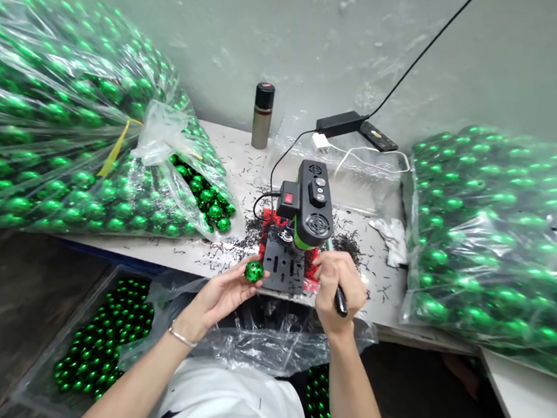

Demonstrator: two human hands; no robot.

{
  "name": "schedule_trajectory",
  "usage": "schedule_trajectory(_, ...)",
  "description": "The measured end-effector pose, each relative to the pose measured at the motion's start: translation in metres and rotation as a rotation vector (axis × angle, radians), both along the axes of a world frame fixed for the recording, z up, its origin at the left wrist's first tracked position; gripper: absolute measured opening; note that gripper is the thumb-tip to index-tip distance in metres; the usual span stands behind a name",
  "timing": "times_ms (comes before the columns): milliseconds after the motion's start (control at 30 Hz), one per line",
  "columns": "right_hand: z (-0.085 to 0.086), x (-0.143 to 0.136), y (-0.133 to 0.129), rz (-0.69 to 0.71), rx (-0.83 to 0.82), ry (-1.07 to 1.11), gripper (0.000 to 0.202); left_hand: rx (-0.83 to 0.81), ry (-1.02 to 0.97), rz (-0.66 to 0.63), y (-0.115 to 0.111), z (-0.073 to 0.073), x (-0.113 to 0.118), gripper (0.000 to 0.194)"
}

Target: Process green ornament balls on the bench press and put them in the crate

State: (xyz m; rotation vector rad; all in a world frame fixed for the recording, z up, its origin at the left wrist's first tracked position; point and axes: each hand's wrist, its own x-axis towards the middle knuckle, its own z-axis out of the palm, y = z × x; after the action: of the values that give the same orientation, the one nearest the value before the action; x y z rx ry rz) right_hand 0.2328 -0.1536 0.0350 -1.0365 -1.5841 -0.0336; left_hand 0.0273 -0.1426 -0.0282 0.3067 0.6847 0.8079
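At the white tabletop [223, 137], holds a shiny green ball [254, 271] in the half-open left hand [225, 291] near a black-and-green machine [315, 203]; grips a black-handled tool [341, 303] in the closed right hand [340, 290]

Left hand [229, 292]: green ball [254, 271] (shiny) | right hand [337, 286]: black-ended handle [341, 302]
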Motion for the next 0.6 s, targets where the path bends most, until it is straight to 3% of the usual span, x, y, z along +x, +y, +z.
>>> schedule_trajectory(100, 0.000, 0.000, -0.001, 0.011, -0.015, -0.001, 0.027, -0.038, 0.034, 0.056, 0.007, 0.001, 0.012, 0.037)
schedule_trajectory(267, 0.000, 0.000, -0.001, 0.027, -0.017, -0.001, 0.026, 0.038, 0.188, 0.095, 0.016, -0.006, 0.030, 0.032)
schedule_trajectory(600, -0.003, 0.001, -0.003, 0.020, -0.033, -0.018, 0.024, 0.479, 0.692, 0.020, 0.041, -0.017, 0.057, 0.052)
